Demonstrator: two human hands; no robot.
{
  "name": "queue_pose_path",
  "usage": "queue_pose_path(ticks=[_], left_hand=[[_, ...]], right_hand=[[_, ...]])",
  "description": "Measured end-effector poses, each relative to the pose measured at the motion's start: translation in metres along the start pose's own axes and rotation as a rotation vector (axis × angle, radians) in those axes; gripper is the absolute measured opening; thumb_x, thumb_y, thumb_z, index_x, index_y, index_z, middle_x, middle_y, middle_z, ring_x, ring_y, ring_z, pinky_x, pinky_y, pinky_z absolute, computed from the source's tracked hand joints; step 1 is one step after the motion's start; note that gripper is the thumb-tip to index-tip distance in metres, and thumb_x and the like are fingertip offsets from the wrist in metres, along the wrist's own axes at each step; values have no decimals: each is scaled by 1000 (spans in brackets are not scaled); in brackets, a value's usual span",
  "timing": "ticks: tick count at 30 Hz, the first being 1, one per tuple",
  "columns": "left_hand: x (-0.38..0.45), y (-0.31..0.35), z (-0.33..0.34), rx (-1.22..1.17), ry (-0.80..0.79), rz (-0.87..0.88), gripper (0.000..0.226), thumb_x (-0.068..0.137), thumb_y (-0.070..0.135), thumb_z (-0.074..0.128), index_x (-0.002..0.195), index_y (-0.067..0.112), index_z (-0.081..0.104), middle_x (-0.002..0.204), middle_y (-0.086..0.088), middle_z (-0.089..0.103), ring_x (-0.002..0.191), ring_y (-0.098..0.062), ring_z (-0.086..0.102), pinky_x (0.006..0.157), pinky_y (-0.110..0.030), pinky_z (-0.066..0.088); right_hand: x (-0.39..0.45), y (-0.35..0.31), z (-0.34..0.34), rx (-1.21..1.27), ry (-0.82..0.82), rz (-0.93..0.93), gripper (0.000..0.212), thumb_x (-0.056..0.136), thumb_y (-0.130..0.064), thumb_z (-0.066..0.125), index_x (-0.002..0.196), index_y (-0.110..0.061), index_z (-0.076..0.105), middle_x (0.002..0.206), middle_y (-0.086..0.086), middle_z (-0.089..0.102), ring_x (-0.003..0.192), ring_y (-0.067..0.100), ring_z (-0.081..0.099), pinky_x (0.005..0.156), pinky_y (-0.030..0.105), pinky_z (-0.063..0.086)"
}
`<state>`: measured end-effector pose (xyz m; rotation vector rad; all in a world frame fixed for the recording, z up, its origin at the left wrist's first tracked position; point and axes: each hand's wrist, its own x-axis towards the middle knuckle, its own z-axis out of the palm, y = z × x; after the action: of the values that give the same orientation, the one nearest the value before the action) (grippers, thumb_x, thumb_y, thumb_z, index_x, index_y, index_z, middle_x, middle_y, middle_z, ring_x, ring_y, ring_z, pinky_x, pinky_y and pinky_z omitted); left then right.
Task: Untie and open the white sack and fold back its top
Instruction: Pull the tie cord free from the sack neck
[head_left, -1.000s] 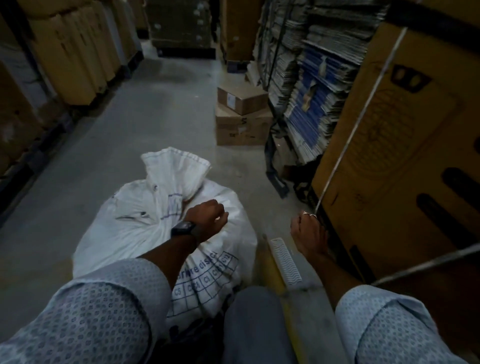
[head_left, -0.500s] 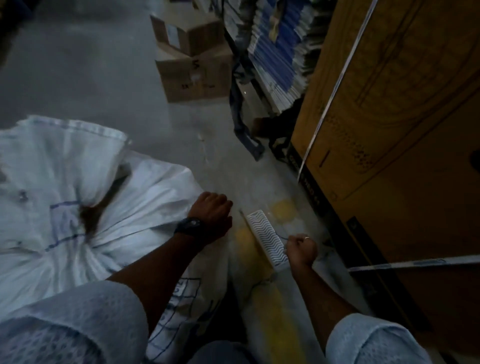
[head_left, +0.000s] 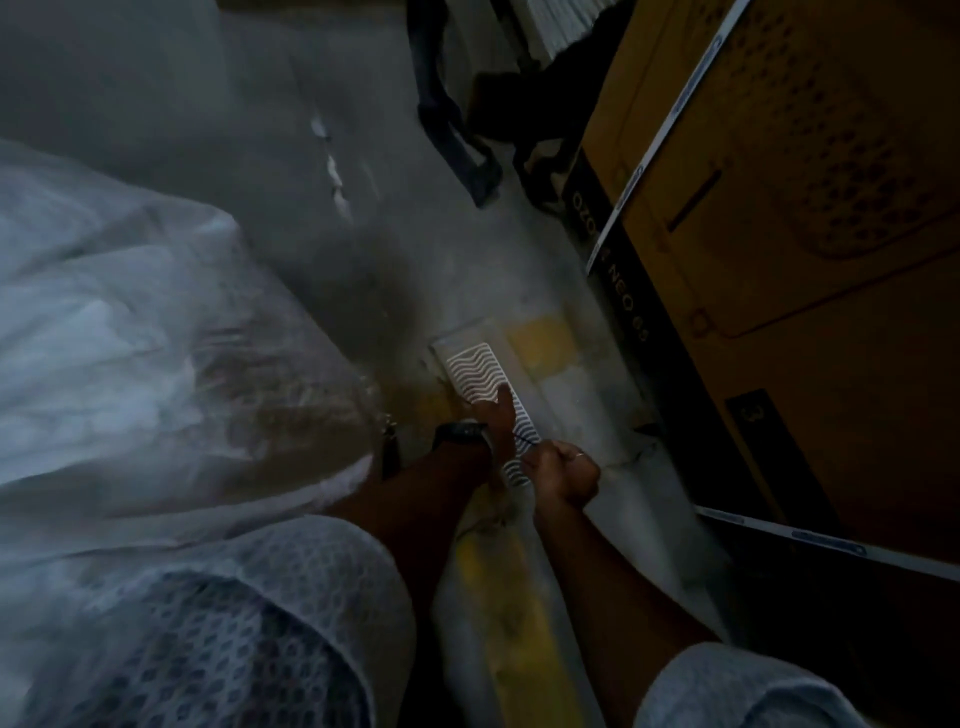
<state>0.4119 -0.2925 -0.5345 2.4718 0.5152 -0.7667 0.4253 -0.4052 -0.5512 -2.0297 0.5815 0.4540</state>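
Note:
The white sack lies on the floor at the left, blurred, with its tied top out of sight. Both hands are off it, to its right. My left hand, a watch on its wrist, reaches over a white card with a wavy pattern lying on the floor, its fingers stretched out on it. My right hand, wearing a ring, is closed in a fist at the near end of that card. A thin dark strand shows between the two hands.
A big brown cardboard box bound with white straps stands close on the right. A yellow line runs along the grey floor under my arms. A dark metal frame sits at the top centre.
My view has swung down and right, pushing the sack to the left edge. My left hand left the sack and came over to the patterned card, beside my right hand.

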Motion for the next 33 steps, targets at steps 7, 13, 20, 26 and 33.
queue_pose_path(ticks=[7,13,20,26,33], left_hand=[[12,-6,20,294,-66,218,49,102,23,40,147,5,32,153,-19,34,140,-31,35,113,-35,29],[-6,-4,10,171,-113,89,78,91,23,59,152,6,14,160,-14,16,148,-31,11,119,-42,14],[-59,-6,-43,242,100,-14,51,85,18,56,133,6,45,140,-17,47,134,-35,39,115,-50,22],[-150,5,-151,359,416,-50,25,94,21,45,109,9,61,118,-17,62,107,-36,61,106,-46,32],[-309,-44,-278,504,740,-124,26,92,28,46,102,11,62,107,-17,67,94,-36,65,89,-38,41]], right_hand=[[12,20,7,70,74,143,18,73,-10,71,55,-9,68,53,5,67,44,23,61,55,39,59],[18,22,3,23,55,140,5,70,-8,72,75,-8,72,48,2,61,31,6,56,34,19,47],[-37,-28,-33,-75,87,24,36,89,-30,61,85,4,73,83,19,70,82,36,66,67,31,41],[-124,-119,-49,12,-64,-173,31,90,-26,60,70,-2,65,71,12,61,67,25,55,59,28,41],[-274,-219,-44,98,-291,-472,41,82,-20,61,47,-13,42,49,2,42,54,24,47,46,27,31]])
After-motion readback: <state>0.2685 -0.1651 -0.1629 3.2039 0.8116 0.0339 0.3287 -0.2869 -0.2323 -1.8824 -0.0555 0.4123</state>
